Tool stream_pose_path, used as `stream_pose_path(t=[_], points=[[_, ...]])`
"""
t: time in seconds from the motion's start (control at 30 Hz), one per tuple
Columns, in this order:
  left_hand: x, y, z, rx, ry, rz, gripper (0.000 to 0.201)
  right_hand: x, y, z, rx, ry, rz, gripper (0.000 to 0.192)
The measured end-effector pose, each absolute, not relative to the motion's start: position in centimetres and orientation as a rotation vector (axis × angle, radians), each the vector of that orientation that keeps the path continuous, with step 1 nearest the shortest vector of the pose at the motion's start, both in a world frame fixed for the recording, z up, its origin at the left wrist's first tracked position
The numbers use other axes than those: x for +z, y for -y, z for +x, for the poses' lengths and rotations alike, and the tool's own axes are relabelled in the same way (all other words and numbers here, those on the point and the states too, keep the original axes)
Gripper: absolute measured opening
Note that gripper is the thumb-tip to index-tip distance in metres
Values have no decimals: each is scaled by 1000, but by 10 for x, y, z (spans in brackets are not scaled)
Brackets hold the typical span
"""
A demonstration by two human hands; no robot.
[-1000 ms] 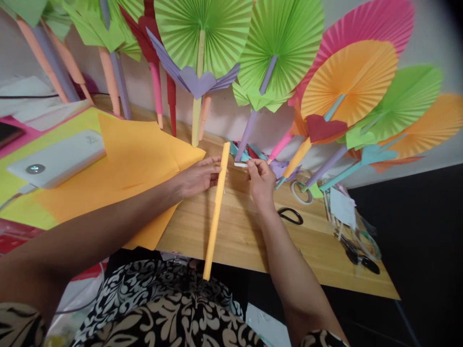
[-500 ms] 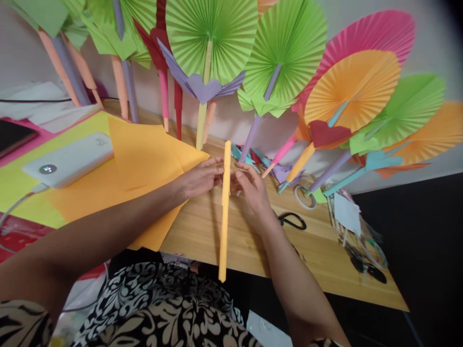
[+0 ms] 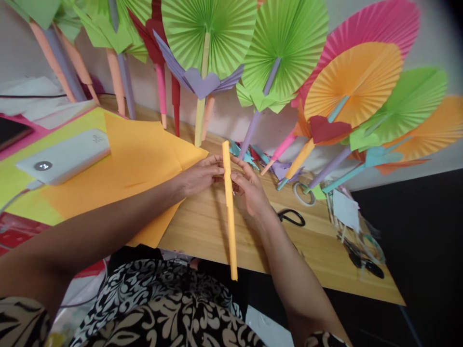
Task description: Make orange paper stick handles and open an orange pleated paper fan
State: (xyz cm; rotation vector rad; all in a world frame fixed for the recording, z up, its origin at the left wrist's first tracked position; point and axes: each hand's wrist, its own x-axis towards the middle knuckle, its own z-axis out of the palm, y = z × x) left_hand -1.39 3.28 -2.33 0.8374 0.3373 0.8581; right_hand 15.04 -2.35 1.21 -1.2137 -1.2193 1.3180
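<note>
The patterned clothes [image 3: 173,323] of the person are nearest, below the wooden table [image 3: 202,226]. Over the table, a slim orange tube [image 3: 230,217] stands nearly upright in view, its lower end reaching past the near edge. The left hand [image 3: 202,177] grips the tube's upper part from the left, thumb against it. The right hand [image 3: 251,188] meets it from the other side, thumb and fingers bent and touching it; whether they grip or only press, I cannot tell. A small white bit shows just below the right thumb.

Left of the hands lies orange paper [image 3: 144,154], partly over a yellow sheet [image 3: 21,202]. On these rests a white power bank [image 3: 68,154], a cable [image 3: 18,195] at its near end. Right of the right forearm are a black loop [image 3: 292,218], a tape roll [image 3: 295,193] and, farther right, scissors [image 3: 372,269] near a white paper [image 3: 346,209].

Beyond, paper fans stand along the wall [image 3: 227,125]: green [image 3: 208,29], orange [image 3: 354,82] and pink [image 3: 372,29] ones, with a purple heart [image 3: 202,83] and a red heart [image 3: 330,129] on their stems.
</note>
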Motion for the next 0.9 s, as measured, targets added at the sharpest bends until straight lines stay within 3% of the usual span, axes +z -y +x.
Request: stream_pose_path(t=[0.9], points=[[-22, -32, -14, 821, -334, 807, 31, 11, 26, 145, 1307, 1241, -1220, 54]])
